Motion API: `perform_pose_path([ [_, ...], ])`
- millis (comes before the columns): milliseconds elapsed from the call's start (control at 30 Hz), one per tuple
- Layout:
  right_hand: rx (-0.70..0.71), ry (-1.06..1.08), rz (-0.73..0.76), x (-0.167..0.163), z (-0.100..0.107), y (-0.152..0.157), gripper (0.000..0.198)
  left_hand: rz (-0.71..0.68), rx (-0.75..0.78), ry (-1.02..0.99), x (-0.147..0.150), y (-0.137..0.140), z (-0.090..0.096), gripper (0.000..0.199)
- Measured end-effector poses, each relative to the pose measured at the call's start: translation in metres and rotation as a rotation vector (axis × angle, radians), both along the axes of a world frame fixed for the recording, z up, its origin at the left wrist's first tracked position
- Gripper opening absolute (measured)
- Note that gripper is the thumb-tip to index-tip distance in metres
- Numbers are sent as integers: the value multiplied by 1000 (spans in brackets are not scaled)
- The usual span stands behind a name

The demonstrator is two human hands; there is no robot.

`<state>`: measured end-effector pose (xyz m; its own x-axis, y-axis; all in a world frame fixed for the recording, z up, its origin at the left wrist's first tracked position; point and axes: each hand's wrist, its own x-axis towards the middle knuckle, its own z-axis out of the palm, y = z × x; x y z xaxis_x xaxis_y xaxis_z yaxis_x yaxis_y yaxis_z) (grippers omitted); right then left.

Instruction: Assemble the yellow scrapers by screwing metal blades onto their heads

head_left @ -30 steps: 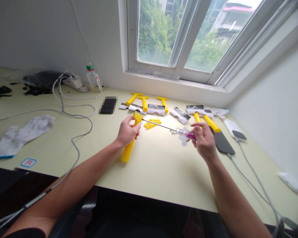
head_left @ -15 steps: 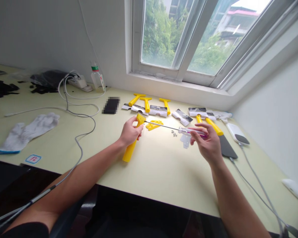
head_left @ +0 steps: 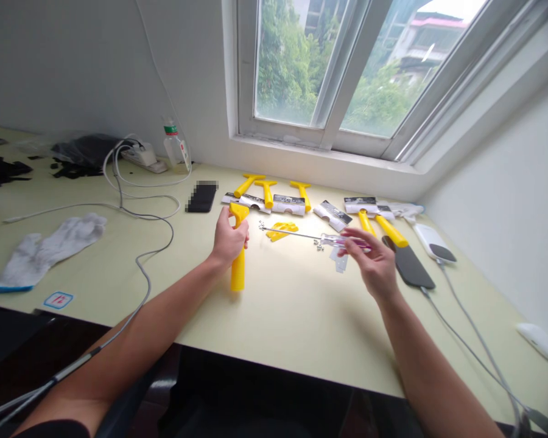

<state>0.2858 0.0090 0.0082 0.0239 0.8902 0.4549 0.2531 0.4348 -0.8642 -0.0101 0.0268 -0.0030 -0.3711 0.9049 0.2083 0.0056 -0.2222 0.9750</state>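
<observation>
Above the table [head_left: 278, 310], the left hand [head_left: 228, 238] grips a yellow scraper [head_left: 238, 269], covering its middle; rightward lie small, indistinct screws [head_left: 261, 225] near the tip of a screwdriver [head_left: 326, 239], its handle partly hidden by the grasping right hand [head_left: 369, 261].

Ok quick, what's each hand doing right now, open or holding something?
Left hand: closed around a yellow scraper.
Right hand: holding a screwdriver by its clear-and-purple handle.

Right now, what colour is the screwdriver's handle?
The screwdriver's handle is clear with purple, partly covered by the right hand; the head view shows it best.
</observation>
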Motion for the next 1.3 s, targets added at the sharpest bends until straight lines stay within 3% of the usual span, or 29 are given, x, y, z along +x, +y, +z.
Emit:
perform_pose_path([
  [167, -23, -305, 258, -33, -15, -13, 37, -81, 38, -34, 7, -8, 3, 26],
  [400, 97, -729, 315, -49, -23, -20, 24, -101, 61, -76, 7, -8, 6, 27],
  [633, 112, -694, 219, -62, -11, 2, 15, -106, 64, -119, 7, -8, 7, 29],
  [933, 54, -993, 238, -139, 3, 83, 18, -122, 10, -128, 7, -9, 3, 30],
  [1300, -2, -1072, 222, -165, -9, 92, 21, -153, 11, -166, 6, -7, 2, 24],
])
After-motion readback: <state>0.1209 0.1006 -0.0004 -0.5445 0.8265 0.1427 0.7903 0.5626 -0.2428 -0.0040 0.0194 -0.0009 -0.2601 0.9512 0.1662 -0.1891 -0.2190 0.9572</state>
